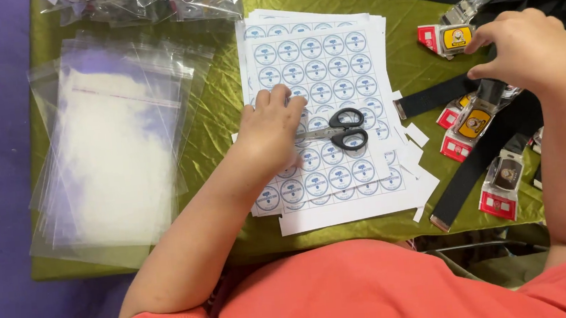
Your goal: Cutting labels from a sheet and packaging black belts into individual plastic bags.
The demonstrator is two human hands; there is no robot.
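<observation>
Head view. The left hand (270, 129) lies fingers together and flat on the top sticker sheet (319, 107), a white page of round blue-and-white labels stacked near the counter's middle; black-handled scissors (344, 129) rest on the sheet just beside it. The right hand (528, 45), fingers curled, touches a metal clip (494, 90) on a black strap (430, 102) near the right edge; whether it actually grips the clip cannot be told. The step in hand appears to be pinning the sheet while handling a clip; the next move likely calls for a firm hold on one of them. Red-and-yellow badge tags (454, 37) lie along the straps. Clear plastic bags (112, 148) are piled at the left edge of the green counter (222, 102).
</observation>
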